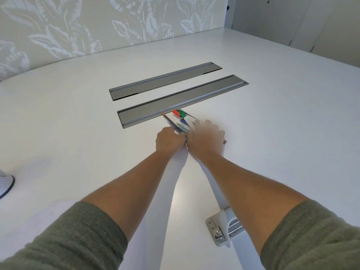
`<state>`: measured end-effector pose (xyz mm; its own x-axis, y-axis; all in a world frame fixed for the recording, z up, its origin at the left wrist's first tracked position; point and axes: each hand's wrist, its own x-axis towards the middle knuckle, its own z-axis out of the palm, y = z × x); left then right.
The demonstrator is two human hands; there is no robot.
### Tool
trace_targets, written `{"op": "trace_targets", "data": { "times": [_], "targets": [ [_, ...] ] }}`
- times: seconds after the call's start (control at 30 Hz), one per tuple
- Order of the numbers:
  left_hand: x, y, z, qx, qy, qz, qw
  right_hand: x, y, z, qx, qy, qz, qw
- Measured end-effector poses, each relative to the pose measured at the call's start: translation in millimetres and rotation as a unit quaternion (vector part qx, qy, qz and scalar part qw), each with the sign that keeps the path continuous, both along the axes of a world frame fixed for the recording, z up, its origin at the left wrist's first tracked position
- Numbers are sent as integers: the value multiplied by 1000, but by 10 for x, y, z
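A flat case (180, 123) lies on the white table (78, 123) with several markers in it, red-capped (176, 112) and green-capped (182, 113) ones at its far end. My left hand (169, 140) is curled into a fist at the case's near left edge and seems to grip that edge. My right hand (206, 140) is blurred by motion and lies over the case's near right part with its fingers spread. What lies under it is hidden. A thin brown stick, maybe a pencil (163, 116), runs along the case's left side.
Two long grey cable-slot lids (165, 80) (155, 112) are set into the table beyond the case. A white and metal device (224, 228) sits near my right forearm. A white object (5, 184) shows at the left edge. Leaf-patterned wall behind.
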<state>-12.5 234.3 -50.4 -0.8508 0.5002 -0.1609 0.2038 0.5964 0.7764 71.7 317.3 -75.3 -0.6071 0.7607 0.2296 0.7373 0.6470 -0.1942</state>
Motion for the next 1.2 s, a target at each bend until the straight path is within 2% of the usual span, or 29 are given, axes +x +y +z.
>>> {"op": "trace_targets", "data": {
  "times": [0.17, 0.57, 0.8, 1.2],
  "targets": [
    [44, 65, 34, 34, -35, -25, 998, 12, 87, 33, -6, -2, 7, 1000],
    [104, 192, 8, 37, -10, -63, 997, -10, 180, 23, -15, -26, 8, 1000],
    [99, 177, 5, 46, -33, -24, 998, -9, 163, 75, -27, -23, 6, 999],
    [121, 206, -29, 48, -33, -21, 998, -53, 215, 148, -122, 42, -17, 991]
  ]
}}
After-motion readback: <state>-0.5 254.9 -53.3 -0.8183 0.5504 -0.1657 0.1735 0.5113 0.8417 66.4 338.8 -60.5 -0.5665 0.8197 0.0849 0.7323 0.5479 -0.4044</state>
